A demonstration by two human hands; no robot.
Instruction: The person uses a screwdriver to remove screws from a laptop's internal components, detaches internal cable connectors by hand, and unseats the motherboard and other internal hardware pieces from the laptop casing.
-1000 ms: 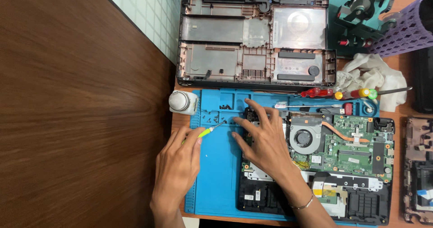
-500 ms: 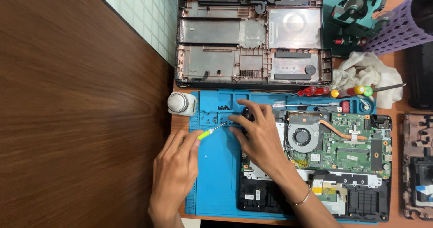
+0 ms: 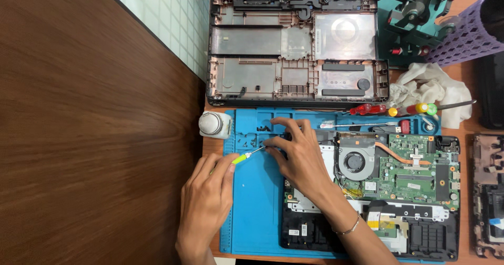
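Screwdriver (image 3: 251,154) work at the left corner of the open laptop (image 3: 378,191) wants a steady tip, held straight into the screw and pressed lightly so it does not slip; the left hand (image 3: 207,202) is closed around the yellow-green handle, shaft pointing up and right over the blue mat (image 3: 257,212); the right hand (image 3: 296,152) lies spread on the laptop's corner, fingers apart and curled, fingertips touching the casing just beside the tip; loose screws (image 3: 251,135) sit in the mat's trays nearby.
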